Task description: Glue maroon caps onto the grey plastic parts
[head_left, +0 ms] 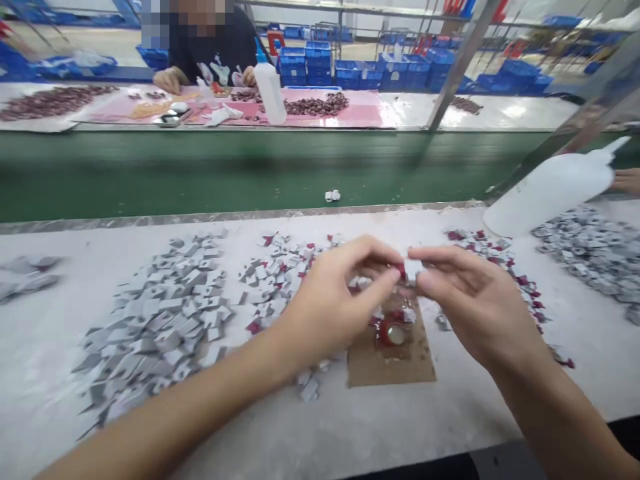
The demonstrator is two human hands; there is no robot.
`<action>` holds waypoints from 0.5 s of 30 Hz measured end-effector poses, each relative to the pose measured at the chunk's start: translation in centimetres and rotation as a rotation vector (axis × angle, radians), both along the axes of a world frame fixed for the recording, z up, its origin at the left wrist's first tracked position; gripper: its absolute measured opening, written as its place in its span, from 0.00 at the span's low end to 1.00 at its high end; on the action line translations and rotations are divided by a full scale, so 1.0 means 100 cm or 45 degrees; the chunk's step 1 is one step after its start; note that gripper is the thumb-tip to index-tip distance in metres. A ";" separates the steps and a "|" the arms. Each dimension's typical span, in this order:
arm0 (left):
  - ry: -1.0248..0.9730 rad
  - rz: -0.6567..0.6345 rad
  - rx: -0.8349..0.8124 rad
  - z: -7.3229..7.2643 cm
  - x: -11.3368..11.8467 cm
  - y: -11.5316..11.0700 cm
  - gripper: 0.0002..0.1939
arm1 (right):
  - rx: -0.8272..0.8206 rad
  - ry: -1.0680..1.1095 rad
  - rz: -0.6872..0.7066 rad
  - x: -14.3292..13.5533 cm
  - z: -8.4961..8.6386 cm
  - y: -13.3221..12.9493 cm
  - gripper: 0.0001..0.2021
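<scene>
Above a brown cardboard piece [390, 370], my two hands meet at the fingertips. My left hand [345, 293] pinches a small dark red part [401, 270]. A small light grey block [413, 272] is between the thumb and forefinger of my right hand [475, 300], touching the red part. On the cardboard stands a small round container [396, 335] with a red rim, with grey and red pieces beside it. Left of my left hand lies a large heap of grey blocks [160, 327]. Grey and red pieces [280, 273] lie scattered behind that hand.
A white squeeze bottle [550, 190] leans at the right, near another grey heap [595, 253]. Beyond the green belt [200, 177], which bears one small piece [333, 195], a person sits at a far table [405, 110]. Another person's hand shows at the right edge.
</scene>
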State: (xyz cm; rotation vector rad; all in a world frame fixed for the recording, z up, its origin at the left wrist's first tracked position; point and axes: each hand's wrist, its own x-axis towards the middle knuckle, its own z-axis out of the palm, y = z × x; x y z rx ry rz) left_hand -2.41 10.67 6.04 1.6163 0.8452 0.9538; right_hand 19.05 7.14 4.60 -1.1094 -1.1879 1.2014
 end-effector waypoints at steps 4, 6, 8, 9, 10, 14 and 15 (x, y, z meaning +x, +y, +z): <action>0.042 0.151 0.021 -0.018 -0.011 -0.066 0.07 | 0.059 -0.392 0.034 -0.002 -0.002 -0.058 0.11; 0.006 0.230 0.032 -0.027 -0.015 -0.093 0.06 | 0.134 -0.526 0.073 0.000 -0.007 -0.077 0.11; -0.023 0.268 0.078 -0.035 -0.020 -0.111 0.07 | 0.176 -0.603 0.151 0.002 -0.015 -0.088 0.11; -0.032 0.275 0.102 -0.038 -0.022 -0.118 0.09 | 0.182 -0.607 0.179 0.002 -0.019 -0.091 0.10; -0.040 0.270 0.109 -0.040 -0.024 -0.123 0.10 | 0.184 -0.596 0.206 0.001 -0.022 -0.093 0.11; -0.068 0.239 -0.054 -0.044 -0.032 -0.138 0.08 | 0.247 -0.505 0.286 -0.006 -0.029 -0.099 0.18; -0.062 0.220 -0.103 -0.044 -0.036 -0.141 0.08 | 0.257 -0.483 0.310 -0.008 -0.030 -0.102 0.18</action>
